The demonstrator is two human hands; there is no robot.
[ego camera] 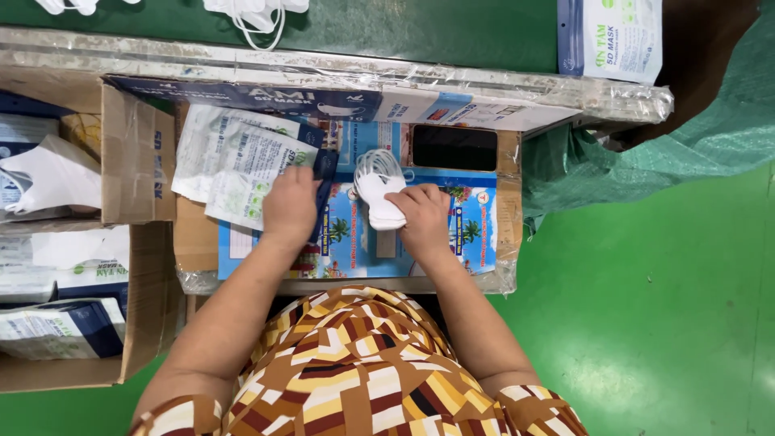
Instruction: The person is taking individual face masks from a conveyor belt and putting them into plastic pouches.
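— White masks (379, 192), a small folded stack, sit just right of centre frame, pinched in the right hand (421, 220), whose fingers are curled closed round the lower end.

— And the left hand (289, 206)?

— Left of centre, pressed on a printed mask pouch (242, 173), fingers bent over its edge; a firm grasp I can't tell. Both lie over a blue picture-printed board (468, 230). A cardboard box (137, 161) of packets fills the left of the frame.

Short-sleeved garment in a brown, orange, cream and dark-red geometric print; bare forearms, no gloves.
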